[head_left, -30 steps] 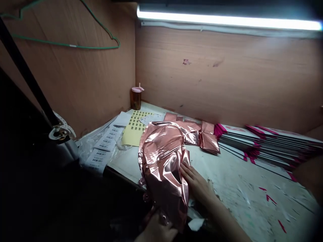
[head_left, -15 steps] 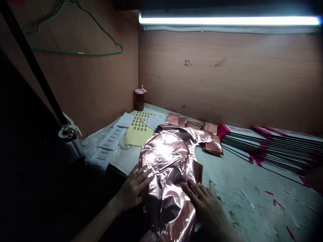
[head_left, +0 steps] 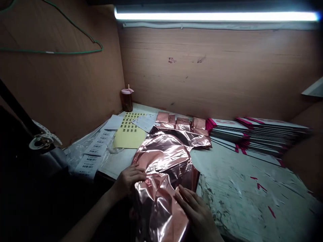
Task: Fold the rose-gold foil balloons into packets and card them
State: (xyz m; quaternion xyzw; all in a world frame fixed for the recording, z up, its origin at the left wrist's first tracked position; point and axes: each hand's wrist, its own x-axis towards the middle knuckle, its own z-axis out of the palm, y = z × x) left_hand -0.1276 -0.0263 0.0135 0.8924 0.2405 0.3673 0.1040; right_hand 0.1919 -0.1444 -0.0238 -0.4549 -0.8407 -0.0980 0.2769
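Observation:
A flat, crinkled rose-gold foil balloon point(head_left: 164, 156) lies over the table's front edge, its lower part hanging towards me. My left hand point(head_left: 129, 179) is closed on the balloon's left edge, fingers on top of the foil and thumb hidden. On the right side of the balloon lies my right hand point(head_left: 195, 208), its fingers stretched out and pressing the shiny surface. Just behind the balloon, several folded rose-gold foil packets point(head_left: 183, 123) sit in small piles, partly covered by its far end.
Fanned white cards with pink edges point(head_left: 262, 134) lie at the right. On the left are barcode label strips point(head_left: 97, 146), a yellow label sheet point(head_left: 130, 136) and a lidded cup point(head_left: 127, 102). A dark pole with white rings point(head_left: 41, 139) stands at far left.
The view has swung right, so things appear further left. My left hand has closed more tightly at the foil's edge. The balloon has shifted slightly towards me, and its far right arm lies flatter.

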